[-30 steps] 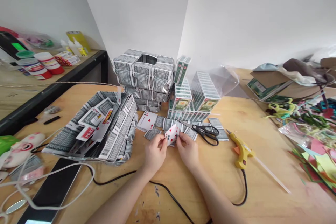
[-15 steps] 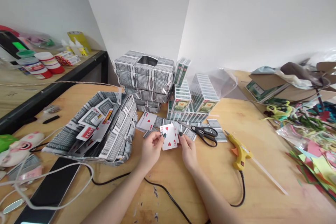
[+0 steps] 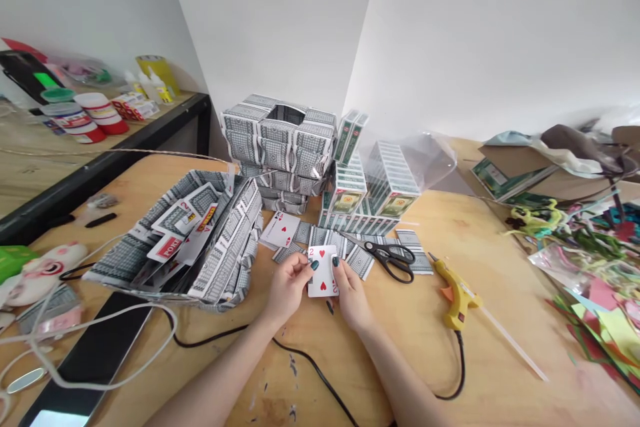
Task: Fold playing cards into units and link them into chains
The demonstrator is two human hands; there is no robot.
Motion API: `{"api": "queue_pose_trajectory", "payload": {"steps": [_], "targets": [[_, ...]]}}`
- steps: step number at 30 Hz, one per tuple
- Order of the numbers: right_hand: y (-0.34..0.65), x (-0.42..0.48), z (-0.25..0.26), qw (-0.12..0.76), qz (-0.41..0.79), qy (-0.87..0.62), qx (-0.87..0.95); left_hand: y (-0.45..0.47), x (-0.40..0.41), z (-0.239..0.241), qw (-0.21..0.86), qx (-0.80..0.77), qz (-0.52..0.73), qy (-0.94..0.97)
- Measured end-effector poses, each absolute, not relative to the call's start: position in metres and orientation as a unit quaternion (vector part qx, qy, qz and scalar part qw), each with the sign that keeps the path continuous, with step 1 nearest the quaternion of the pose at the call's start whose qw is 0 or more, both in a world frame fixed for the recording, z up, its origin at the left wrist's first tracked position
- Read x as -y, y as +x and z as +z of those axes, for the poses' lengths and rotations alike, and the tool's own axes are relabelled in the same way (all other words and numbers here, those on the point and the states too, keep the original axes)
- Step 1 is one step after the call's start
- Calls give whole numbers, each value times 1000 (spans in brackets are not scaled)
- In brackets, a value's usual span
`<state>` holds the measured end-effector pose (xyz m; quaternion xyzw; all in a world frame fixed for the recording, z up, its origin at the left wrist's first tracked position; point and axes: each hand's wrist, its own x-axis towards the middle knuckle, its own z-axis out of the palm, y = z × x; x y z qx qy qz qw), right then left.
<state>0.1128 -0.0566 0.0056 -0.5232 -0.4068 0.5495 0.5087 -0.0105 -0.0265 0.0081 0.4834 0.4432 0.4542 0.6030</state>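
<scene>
Between my two hands is a playing card [image 3: 323, 273], a two of hearts held face up above the table. My left hand [image 3: 290, 285] pinches its left edge with thumb on top. My right hand [image 3: 353, 290] grips the right edge, its thumb covering part of the face. Whether a second card lies behind it I cannot tell. Just beyond lie face-down cards [image 3: 325, 236] in a patterned row and a few face-up cards [image 3: 280, 229]. Black-handled scissors [image 3: 393, 255] rest to the right of them.
A basket made of folded cards [image 3: 235, 247] holds loose cards at left. Behind stands a folded-card box [image 3: 280, 137] beside stacked card packs [image 3: 393, 177]. A yellow glue gun [image 3: 459, 297] with a cord lies right. A black cable [image 3: 315, 360] crosses the front, near a tablet-like slab [image 3: 95, 353].
Both hands have come slightly closer together and nearer to me. The second card, which stuck out to the right behind the two of hearts, is now covered. The view has shifted slightly.
</scene>
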Motion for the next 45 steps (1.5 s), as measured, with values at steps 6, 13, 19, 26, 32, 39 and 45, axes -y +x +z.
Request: {"api": "queue_pose_trajectory", "payload": {"steps": [6,13,19,26,32,39,45], "targets": [[115,58,5,491,474,-561,467,-10,27,6,607,-435,450,490],[111,60,2,472,379,-572,554,-5,32,13,641,-435,456,437],[109,65,-3,450,388,-554,584,-1,31,14,736,-428,411,327],[110,64,8,430,446,-477,624,-1,31,15,732,-430,455,270],[107,65,7,445,414,-512,607,3,31,14,711,-447,472,268],[113,60,3,467,542,-487,500,3,26,13,668,-460,466,354],[122,57,9,511,577,-467,433,-2,23,14,613,-442,502,420]]}}
